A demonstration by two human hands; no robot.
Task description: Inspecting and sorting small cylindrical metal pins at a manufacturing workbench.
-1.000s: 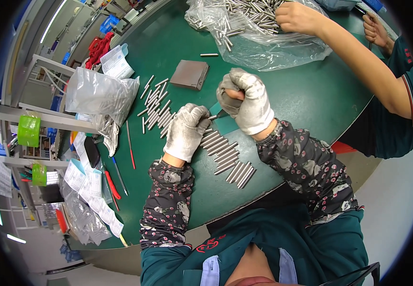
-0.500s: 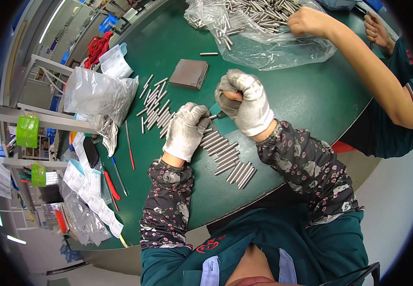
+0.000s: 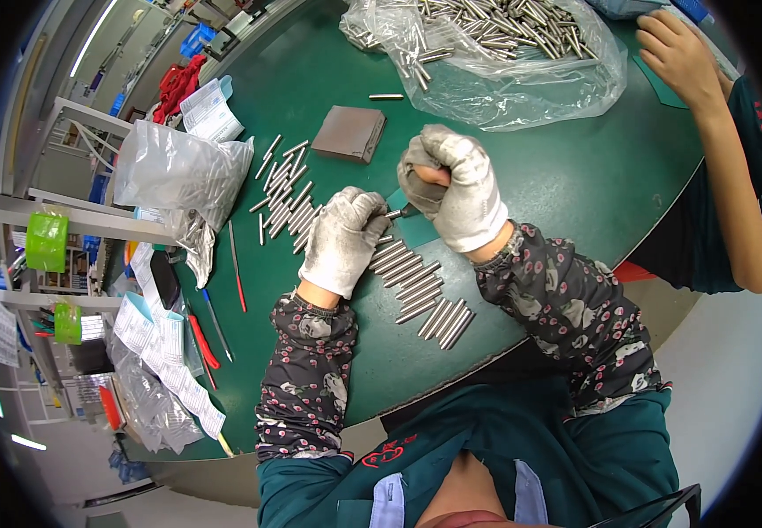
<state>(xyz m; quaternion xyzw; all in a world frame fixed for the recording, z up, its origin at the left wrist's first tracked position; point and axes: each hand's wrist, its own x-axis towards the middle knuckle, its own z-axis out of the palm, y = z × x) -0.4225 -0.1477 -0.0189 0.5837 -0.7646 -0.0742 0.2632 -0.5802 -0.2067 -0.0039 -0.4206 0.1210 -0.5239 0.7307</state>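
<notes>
At frame centre, the left hand (image 3: 343, 239) pinches a metal pin (image 3: 394, 214) in gloved fingers while the right hand (image 3: 454, 187), closed, works a small tool on its tip, unchanged over the last second. Finished pins (image 3: 421, 290) lie in a row on the green surface (image 3: 575, 194) just below. At upper right, a co-worker's hand (image 3: 676, 53) has drawn back from the bag of pins (image 3: 495, 53).

The left hand (image 3: 343, 239) is gloved and closed over a small metal rod (image 3: 395, 214); only the rod's tip shows. The right hand (image 3: 457, 187) hides what it grips inside its fist. The clear bag of metal rods (image 3: 495, 53) at the worktop's (image 3: 575, 185) far edge is cut off by the picture's top. A co-worker's hand (image 3: 680, 55) shows; the body is cut off at right.
</notes>
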